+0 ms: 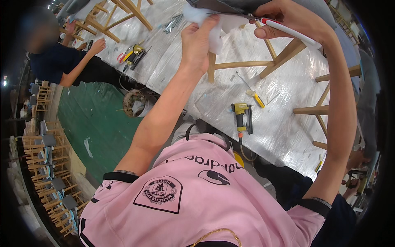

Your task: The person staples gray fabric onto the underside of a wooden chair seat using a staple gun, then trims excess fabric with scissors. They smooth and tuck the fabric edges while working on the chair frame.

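Note:
At the top, my left hand (196, 45) pinches a tuft of white fibre wadding (197, 14) beneath a dark grey upholstered chair seat (230, 5). My right hand (288, 16), just to the right, is closed around scissors with a white-and-red handle (288, 32). Their thin metal blades point left toward the wadding, and the tips are partly hidden by it. Under the seat, the wooden chair legs (242, 64) stick out over the worktable.
The film-covered worktable (197, 103) holds a yellow-black staple gun (242, 117) with a hose, a yellow-handled screwdriver (258, 100) and another air tool (133, 55). More chair frames (317, 110) stand right. A co-worker (61, 61) works at left. A bin (138, 103) stands by the table edge.

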### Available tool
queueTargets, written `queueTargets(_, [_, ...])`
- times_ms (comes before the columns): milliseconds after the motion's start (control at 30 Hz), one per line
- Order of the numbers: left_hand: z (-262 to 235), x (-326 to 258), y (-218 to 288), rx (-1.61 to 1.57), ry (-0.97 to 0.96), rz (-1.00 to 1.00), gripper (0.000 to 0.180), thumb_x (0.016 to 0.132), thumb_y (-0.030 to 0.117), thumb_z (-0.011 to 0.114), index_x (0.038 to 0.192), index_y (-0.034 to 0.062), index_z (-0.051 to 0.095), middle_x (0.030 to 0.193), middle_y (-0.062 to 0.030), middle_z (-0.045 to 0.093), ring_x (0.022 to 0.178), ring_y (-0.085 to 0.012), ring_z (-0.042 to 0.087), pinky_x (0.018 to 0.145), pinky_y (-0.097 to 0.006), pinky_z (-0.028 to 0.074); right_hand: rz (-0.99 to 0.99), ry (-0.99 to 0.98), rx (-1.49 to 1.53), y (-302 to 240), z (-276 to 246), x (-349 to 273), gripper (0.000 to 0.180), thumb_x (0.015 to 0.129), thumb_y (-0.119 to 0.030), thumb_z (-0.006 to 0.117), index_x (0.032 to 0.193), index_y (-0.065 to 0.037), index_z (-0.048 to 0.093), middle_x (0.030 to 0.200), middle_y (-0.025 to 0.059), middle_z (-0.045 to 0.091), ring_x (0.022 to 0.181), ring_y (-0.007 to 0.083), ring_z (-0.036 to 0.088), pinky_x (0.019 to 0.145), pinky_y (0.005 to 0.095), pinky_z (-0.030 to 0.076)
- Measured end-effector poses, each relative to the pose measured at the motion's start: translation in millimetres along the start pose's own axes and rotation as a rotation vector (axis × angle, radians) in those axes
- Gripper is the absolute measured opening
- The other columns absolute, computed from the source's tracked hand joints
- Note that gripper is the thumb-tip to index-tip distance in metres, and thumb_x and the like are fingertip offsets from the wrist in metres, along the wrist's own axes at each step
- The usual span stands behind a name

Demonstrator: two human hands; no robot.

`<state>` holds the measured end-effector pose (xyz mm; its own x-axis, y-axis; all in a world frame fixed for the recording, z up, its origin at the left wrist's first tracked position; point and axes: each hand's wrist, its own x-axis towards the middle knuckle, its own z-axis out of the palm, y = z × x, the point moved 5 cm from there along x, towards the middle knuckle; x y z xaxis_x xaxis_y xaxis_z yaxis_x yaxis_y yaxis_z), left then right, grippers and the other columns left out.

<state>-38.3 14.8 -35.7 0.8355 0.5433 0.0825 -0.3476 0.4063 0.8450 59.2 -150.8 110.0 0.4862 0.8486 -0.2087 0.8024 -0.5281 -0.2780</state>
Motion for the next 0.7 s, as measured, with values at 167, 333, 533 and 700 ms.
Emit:
queueTargets(167, [-1,-1,-1,0.019,0.013,-0.059,0.026,0.09,0.02,0.077,0.107,0.0025,0.067,0.102,-0.0037,0.069,0.084,-0.0121,0.063,0.069,-0.031,0.052,0.002,0.023,0.019,2,3,6,0.071,0.08,-0.055,0.079,0.119,0.004,0.069,0.105,0.0195,0.074,0.093,0.0292,0.07,0.081,0.0376,0.052])
queueTargets(333, [-6,0,1,0.019,-0.016,-0.053,0.031,0.089,0.022,0.079,0.109,0.0014,0.067,0.104,-0.0037,0.069,0.087,-0.0115,0.064,0.071,-0.03,0.052,-0.02,0.02,-0.015,-6,2,11,0.071,0.078,-0.055,0.081,0.116,0.004,0.071,0.101,0.0179,0.075,0.09,0.0278,0.07,0.08,0.0365,0.053])
queueTargets(533, [-5,2,1,0.041,-0.04,-0.072,0.033,0.089,0.022,0.08,0.111,0.0017,0.067,0.104,-0.004,0.07,0.088,-0.0117,0.064,0.073,-0.03,0.052,-0.14,0.122,-0.014,16,14,20,0.071,0.073,-0.056,0.083,0.112,0.003,0.074,0.095,0.0147,0.074,0.083,0.0241,0.067,0.079,0.0335,0.054])
queueTargets(700, [-7,1,3,0.047,-0.063,-0.076,0.033,0.089,0.022,0.079,0.112,0.0023,0.067,0.103,-0.0038,0.069,0.087,-0.0114,0.064,0.071,-0.03,0.052,-0.162,0.192,-0.009,20,17,14,0.078,0.069,-0.061,0.083,0.114,0.002,0.074,0.097,0.0141,0.073,0.083,0.0237,0.068,0.082,0.0326,0.055])
